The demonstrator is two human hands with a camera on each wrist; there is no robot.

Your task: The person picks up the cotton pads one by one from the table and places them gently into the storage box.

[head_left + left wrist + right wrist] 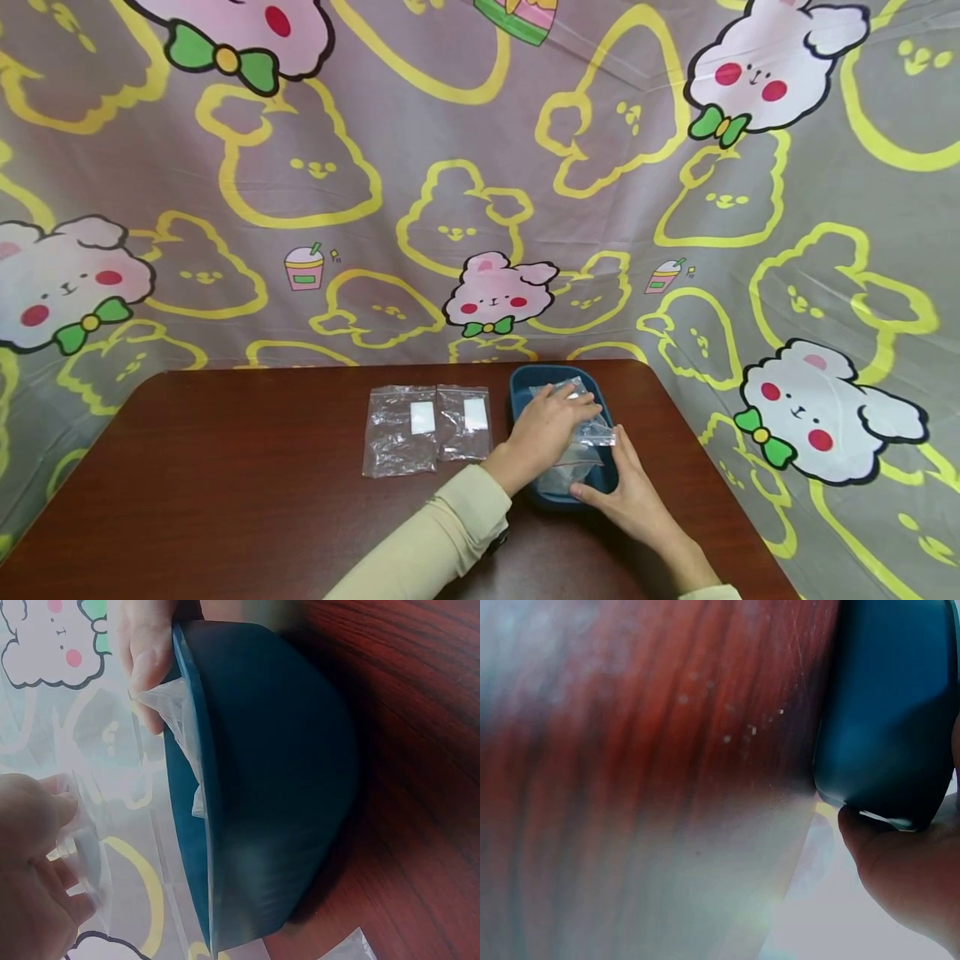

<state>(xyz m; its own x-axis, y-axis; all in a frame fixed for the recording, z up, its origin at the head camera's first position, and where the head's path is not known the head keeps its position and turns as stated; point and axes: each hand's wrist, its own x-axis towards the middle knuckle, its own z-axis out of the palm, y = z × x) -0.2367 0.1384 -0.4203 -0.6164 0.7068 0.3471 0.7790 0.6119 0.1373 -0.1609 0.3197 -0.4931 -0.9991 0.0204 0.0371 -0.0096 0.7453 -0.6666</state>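
Over the blue bin point(277, 765), your left hand point(550, 427) holds a clear bag point(595, 436), right hand point(639, 504) grips the bin; floppy plastic might snag the lower bag point(557, 480) tbh

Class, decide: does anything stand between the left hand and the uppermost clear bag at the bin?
Nothing visible does: the left hand touches that bag directly with its fingers, over the bin.

Blue bin point(551, 374): floor partly hidden.
I note the left hand point(551, 427) covering part of a clear bag point(596, 434); white labels point(422, 417) at left, any print too small to read.
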